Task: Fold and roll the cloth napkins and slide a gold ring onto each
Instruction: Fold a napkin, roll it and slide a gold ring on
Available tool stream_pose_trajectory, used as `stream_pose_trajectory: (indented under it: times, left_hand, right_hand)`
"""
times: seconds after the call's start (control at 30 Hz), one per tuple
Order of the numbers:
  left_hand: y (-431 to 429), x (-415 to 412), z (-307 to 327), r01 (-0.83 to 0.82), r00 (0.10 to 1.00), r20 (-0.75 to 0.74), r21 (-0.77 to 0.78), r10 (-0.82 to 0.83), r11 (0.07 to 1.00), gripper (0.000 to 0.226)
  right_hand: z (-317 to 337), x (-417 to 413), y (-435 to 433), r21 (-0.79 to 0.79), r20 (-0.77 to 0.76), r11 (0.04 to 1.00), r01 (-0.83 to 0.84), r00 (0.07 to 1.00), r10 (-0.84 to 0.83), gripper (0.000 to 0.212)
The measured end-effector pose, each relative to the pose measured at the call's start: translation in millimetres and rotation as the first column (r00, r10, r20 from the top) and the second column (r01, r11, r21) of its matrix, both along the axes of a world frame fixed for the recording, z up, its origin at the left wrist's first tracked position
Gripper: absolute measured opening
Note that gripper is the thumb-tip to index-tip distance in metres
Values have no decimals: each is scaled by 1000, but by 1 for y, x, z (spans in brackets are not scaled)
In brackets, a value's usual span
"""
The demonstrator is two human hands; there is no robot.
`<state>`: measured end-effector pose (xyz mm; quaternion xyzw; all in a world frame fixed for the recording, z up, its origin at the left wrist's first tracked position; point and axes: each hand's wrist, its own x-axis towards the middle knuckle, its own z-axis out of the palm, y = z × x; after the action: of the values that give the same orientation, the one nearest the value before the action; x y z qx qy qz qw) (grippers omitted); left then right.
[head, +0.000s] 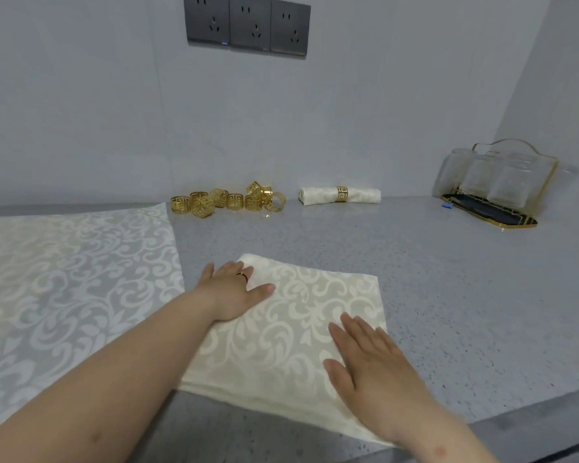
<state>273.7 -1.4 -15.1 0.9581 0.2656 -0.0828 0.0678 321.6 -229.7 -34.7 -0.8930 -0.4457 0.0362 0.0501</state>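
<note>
A person's right hand point(368, 359) lies flat, fingers straight, on the 4 o'clock part of a folded napkin point(281, 329) at 6 o'clock on the grey counter point(448, 279). The left hand point(234, 289), also flat and gripping nothing, presses the napkin's 10 o'clock corner. An unfolded napkin point(64, 279) is spread at 9 o'clock. Farther back, a heap of gold rings point(228, 200) sits at 12 o'clock, a rolled napkin point(365, 196) wearing a ring point(341, 194) at 1 o'clock, and a tray of glasses point(492, 215) at 2 o'clock.
</note>
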Motion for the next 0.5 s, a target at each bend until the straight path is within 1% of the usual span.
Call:
stream_pose_trajectory:
  times: [0.03, 0.07, 0.13, 0.17, 0.2, 0.27, 0.3, 0.33, 0.37, 0.4, 0.43, 0.47, 0.5]
  left_hand:
    - [2, 5, -2, -9, 1000, -12, 12, 9, 1000, 73]
    - [5, 16, -3, -12, 1000, -6, 14, 12, 1000, 73]
    - [8, 25, -6, -36, 999, 1, 22, 36, 999, 74]
    - [8, 30, -7, -49, 999, 14, 29, 48, 998, 73]
    - [8, 32, -9, -57, 998, 33, 43, 56, 997, 72]
    - [7, 30, -12, -56, 993, 109, 105, 45, 993, 67]
    - [6, 28, -13, -47, 985, 171, 152, 21, 987, 65]
    - [4, 25, -12, -31, 974, 225, 196, -15, 980, 63]
    - [2, 22, -12, 4, 961, 269, 225, -66, 974, 64]
    - [-3, 18, -9, 51, 937, 326, 223, -124, 974, 67]
    - [-11, 13, -4, 108, 899, 402, 178, -173, 978, 68]
    - [-22, 7, 2, 169, 863, 464, 109, -201, 979, 61]
    - [-35, -4, 8, 230, 837, 500, 45, -222, 972, 49]
  right_hand:
    - [-4, -3, 0, 46, 31, 999, 26, 999, -27, 131]
    - [-3, 1, 1, 16, 111, 999, 35, 993, -37, 118]
    - [-9, 2, 0, -25, 106, 998, 63, 993, -60, 83]
    - [-15, 3, 2, -49, 99, 997, 51, 994, -46, 77]
    - [-22, 6, 4, -34, 112, 999, 43, 993, -39, 74]
    - [-13, 1, 4, -30, 110, 997, 64, 992, -60, 75]
    - [-7, 0, 3, -40, 80, 996, 80, 994, -76, 80]
    - [-2, 1, 5, -26, 70, 997, 76, 995, -74, 92]
    - [-4, 5, 6, 25, 82, 999, 29, 996, -31, 108]
    - [-1, 3, 5, 6, 9, 1000, 18, 1000, -18, 119]
    - [3, 1, 3, -18, -18, 1000, -5, 1000, 4, 124]
    - [5, 2, 4, -22, -24, 1000, -14, 1000, 14, 124]
    - [6, 0, 3, -17, -35, 1000, -11, 999, 11, 122]
